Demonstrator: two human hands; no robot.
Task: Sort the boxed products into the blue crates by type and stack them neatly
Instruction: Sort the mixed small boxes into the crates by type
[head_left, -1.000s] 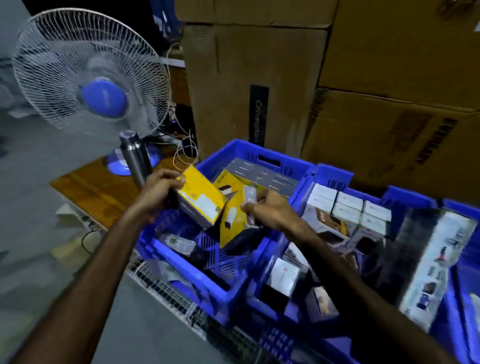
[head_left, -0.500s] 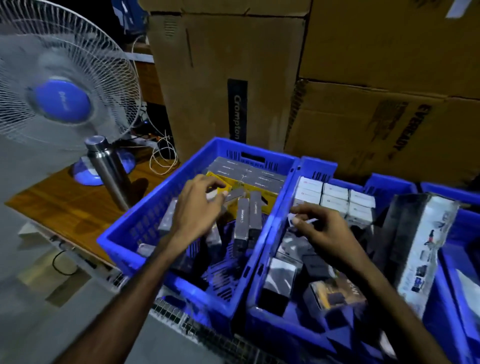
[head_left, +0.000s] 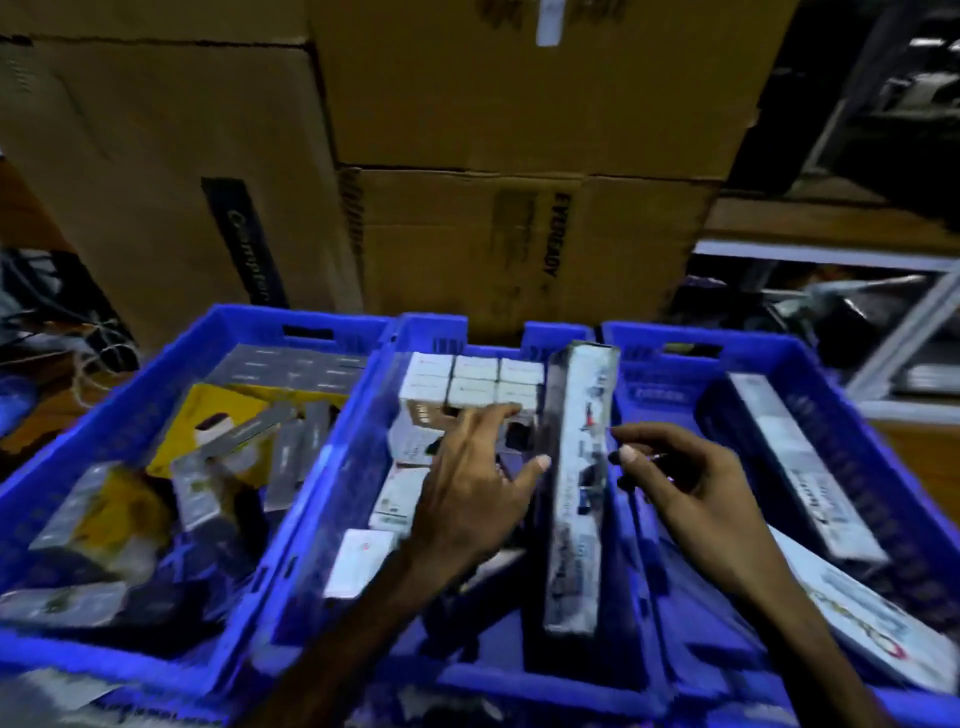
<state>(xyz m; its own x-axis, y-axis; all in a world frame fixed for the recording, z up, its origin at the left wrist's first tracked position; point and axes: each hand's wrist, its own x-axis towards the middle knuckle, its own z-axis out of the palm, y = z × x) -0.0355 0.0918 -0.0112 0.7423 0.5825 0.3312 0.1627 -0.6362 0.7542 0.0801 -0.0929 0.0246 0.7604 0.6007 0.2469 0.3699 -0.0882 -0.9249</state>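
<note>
Three blue crates stand side by side. The left crate (head_left: 171, 384) holds yellow boxes (head_left: 218, 415) and grey boxes (head_left: 291, 364). Small white boxes (head_left: 472, 382) are stacked at the back of the middle crate (head_left: 431, 332), with loose ones in front. A long white-and-black box (head_left: 579, 483) stands on edge at the middle crate's right wall. My left hand (head_left: 478, 493) hovers open over the middle crate, fingers spread just left of that long box. My right hand (head_left: 691, 488) is just right of it, fingers loosely curled, holding nothing. The right crate (head_left: 883, 467) holds other long boxes (head_left: 800, 467).
Big brown cardboard cartons (head_left: 493, 234) are stacked right behind the crates. A wooden table with cables (head_left: 78, 353) lies at the far left. Metal shelving (head_left: 883, 322) stands at the back right.
My view swung right, so the fan and flask left the frame. My left hand let go of the yellow box and moved from the left crate to the middle one; my right hand moved right past the long box.
</note>
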